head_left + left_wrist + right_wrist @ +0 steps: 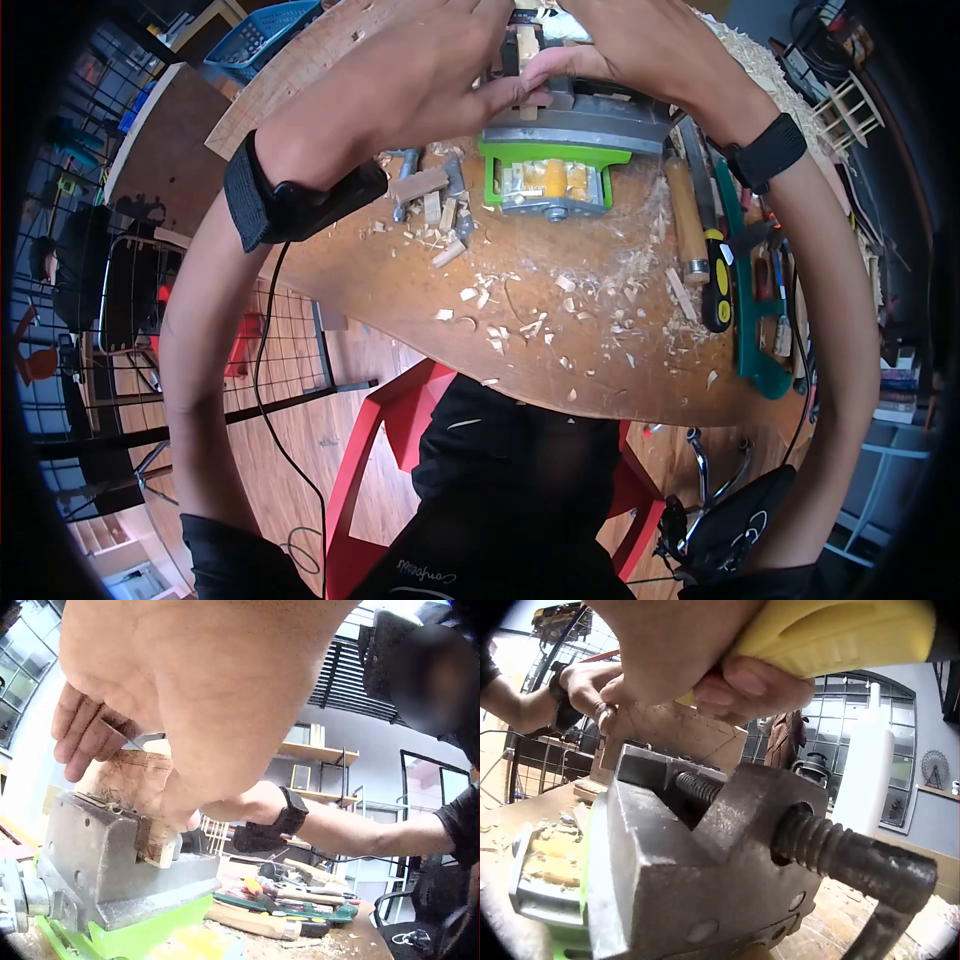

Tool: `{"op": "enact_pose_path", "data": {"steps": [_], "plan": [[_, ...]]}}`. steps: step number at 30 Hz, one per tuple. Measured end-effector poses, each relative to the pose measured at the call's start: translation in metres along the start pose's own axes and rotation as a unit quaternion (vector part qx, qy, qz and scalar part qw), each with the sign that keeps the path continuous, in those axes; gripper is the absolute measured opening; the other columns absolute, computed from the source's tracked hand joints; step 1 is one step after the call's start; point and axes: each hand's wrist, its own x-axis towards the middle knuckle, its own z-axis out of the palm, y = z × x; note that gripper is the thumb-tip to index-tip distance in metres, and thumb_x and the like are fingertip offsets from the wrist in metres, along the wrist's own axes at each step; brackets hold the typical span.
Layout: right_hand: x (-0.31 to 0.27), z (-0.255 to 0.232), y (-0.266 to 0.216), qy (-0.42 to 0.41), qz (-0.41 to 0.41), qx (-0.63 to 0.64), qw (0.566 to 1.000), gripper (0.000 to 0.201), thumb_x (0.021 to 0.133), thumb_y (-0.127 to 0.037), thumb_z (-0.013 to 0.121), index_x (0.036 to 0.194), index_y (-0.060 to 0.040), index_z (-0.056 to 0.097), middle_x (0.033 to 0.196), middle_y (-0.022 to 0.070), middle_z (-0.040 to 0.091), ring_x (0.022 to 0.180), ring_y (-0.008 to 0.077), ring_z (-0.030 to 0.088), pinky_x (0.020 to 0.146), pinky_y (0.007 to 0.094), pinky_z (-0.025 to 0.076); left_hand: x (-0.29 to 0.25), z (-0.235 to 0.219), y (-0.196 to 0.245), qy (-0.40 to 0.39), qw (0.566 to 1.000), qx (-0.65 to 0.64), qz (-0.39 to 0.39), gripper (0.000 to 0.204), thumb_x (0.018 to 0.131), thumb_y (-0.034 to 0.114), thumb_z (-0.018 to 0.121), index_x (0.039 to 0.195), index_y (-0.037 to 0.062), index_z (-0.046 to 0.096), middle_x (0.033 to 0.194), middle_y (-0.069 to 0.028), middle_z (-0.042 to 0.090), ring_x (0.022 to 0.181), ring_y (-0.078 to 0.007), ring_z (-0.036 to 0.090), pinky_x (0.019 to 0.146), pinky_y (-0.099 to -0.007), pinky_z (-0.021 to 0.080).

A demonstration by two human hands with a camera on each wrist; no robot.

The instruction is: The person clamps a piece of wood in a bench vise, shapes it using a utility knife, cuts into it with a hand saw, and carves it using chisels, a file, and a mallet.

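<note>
My right hand (682, 652) curls round the yellow handle (840, 637) of a tool; its working end is hidden. In the head view my left hand (420, 70) reaches in from the other side, its thumb meeting my right thumb above the vise (570, 125). Several left fingers (79, 739) hang beside a brown wood block (120, 780) in the left wrist view; whether they grip anything I cannot tell. A pale wood strip (528, 45) sits at the vise jaws, under both hands. The vise has a grey metal body, a green base and a thick screw (832, 847).
Wood shavings and offcuts (435, 205) litter the workbench (400, 290). On the right lie a wooden-handled tool (686, 220), a yellow-black handle (716, 280) and a green tool (745, 330). A blue basket (260, 35) stands at far left. A red chair (350, 480) is below.
</note>
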Motion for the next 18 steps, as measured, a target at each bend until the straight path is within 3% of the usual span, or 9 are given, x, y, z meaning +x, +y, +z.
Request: {"op": "enact_pose_path", "data": {"steps": [6,8,14,18], "plan": [[0.002,0.001,0.003,-0.003,-0.004,-0.022,1.0,0.072,0.08,-0.067,0.065,0.092,0.0045,0.062,0.086,0.028,0.065,0.083,0.0452,0.066,0.073,0.0495,0.054,0.001,0.006,-0.004,0.019,0.998,0.052,0.019,0.066,0.098,0.038,0.058,0.129,-0.0183,0.042,0.119,-0.0391,0.055,0.116,-0.0486,0.053,0.104,-0.0471,0.042],[0.001,0.001,-0.001,-0.018,0.022,0.022,0.999,0.071,0.084,-0.067,0.062,0.091,0.0041,0.062,0.086,0.0273,0.066,0.082,0.0445,0.067,0.073,0.049,0.055,0.001,0.006,-0.002,0.042,0.998,0.043,0.029,0.062,0.098,0.033,0.057,0.129,-0.0188,0.043,0.121,-0.0388,0.055,0.118,-0.0489,0.052,0.106,-0.0468,0.04],[-0.006,0.003,-0.006,0.015,0.003,0.004,1.0,0.065,0.091,-0.063,0.057,0.092,0.0013,0.064,0.084,0.0255,0.067,0.079,0.043,0.068,0.07,0.0477,0.056,-0.005,0.007,0.009,0.05,0.994,0.095,-0.01,0.052,0.097,0.025,0.058,0.123,-0.0187,0.047,0.121,-0.038,0.056,0.115,-0.0473,0.054,0.104,-0.0469,0.042],[-0.006,0.001,-0.009,0.007,0.004,0.023,1.0,0.06,0.092,-0.059,0.057,0.091,0.0006,0.066,0.083,0.0248,0.068,0.077,0.0424,0.068,0.069,0.0472,0.056,-0.007,0.008,0.013,0.096,0.989,0.112,0.026,0.046,0.095,0.022,0.06,0.117,-0.0166,0.05,0.117,-0.0371,0.056,0.112,-0.0465,0.054,0.102,-0.0464,0.043]]}}
